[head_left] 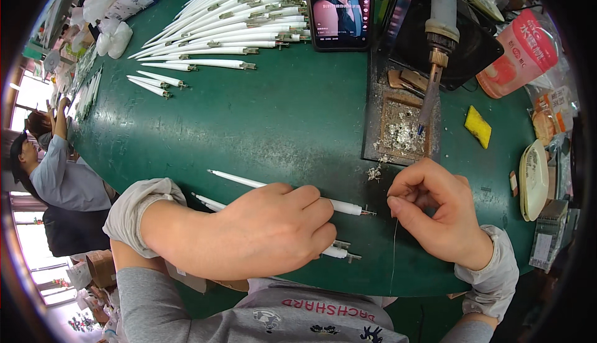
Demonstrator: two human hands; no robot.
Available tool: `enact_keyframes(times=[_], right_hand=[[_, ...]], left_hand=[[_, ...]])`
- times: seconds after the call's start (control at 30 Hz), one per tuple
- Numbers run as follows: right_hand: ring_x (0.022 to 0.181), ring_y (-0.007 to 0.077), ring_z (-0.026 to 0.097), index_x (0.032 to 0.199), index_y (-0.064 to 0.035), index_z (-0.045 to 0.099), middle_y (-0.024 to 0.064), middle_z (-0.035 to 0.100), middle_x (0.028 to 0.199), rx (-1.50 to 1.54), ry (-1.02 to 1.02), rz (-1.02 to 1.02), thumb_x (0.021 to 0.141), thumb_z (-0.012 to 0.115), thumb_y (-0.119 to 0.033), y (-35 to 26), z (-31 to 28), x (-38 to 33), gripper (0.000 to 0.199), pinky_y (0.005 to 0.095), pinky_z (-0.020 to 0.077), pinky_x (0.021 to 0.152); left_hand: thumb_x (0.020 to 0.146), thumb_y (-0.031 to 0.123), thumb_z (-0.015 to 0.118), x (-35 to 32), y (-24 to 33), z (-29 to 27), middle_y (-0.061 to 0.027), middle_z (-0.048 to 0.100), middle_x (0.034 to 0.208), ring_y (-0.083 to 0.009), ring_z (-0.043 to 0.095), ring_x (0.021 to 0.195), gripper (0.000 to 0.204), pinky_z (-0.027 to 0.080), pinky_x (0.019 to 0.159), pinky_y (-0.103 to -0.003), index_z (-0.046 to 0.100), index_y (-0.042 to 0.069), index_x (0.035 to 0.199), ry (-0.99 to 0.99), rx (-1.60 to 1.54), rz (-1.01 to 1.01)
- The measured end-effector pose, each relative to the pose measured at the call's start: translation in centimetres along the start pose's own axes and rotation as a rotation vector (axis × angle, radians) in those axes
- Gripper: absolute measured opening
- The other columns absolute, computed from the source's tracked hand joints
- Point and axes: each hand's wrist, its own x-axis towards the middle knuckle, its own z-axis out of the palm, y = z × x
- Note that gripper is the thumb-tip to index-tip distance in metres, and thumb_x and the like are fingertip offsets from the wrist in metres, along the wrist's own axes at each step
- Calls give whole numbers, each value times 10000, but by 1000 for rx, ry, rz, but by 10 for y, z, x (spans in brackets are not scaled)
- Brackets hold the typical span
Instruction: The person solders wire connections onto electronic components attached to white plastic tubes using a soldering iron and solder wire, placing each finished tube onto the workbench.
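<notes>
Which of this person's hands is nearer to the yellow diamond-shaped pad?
The right hand. It is below and slightly left of the yellow pad in the picture; the left hand is much farther left, over white sticks.

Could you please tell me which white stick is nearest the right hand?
The upper white stick under the left hand; the lower ones sit farther away.

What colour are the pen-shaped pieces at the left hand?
The pen-shaped pieces are white, as the head view shows.
</notes>
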Motion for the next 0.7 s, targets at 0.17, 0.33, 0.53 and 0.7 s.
enact_keyframes(times=[0.17, 0.33, 0.53, 0.7], right_hand=[[567, 56, 513, 861, -14, 575, 17, 552, 665, -11, -34, 10, 811, 633, -7, -3, 0, -1, 77, 207, 388, 461], [545, 93, 516, 856, -22, 576, 31, 536, 648, -85, -84, 6, 797, 640, -14, -3, -1, -1, 87, 235, 402, 480], [530, 126, 522, 858, -31, 580, 36, 530, 641, -125, -181, 28, 782, 653, -24, -10, -3, -1, 106, 259, 410, 486], [532, 133, 531, 869, -30, 586, 37, 539, 650, -102, -240, -4, 783, 663, -41, -12, -4, -1, 116, 262, 411, 483]], left_hand=[[662, 125, 611, 3, 3, 5, -65, 508, 763, -211, 548, 746, 142, 490, 603, -304, 528, 49, 748, 95, -159, -38], [675, 159, 656, 2, -2, 2, -52, 491, 748, -211, 544, 706, 187, 480, 574, -311, 528, 64, 773, 102, -131, -39], [696, 190, 718, 2, -4, -3, -47, 489, 744, -215, 537, 673, 227, 465, 550, -324, 550, 72, 792, 121, -179, -45], [749, 175, 715, 4, -10, -7, -71, 523, 744, -246, 549, 673, 205, 466, 572, -342, 603, 40, 853, 145, -320, -43]])
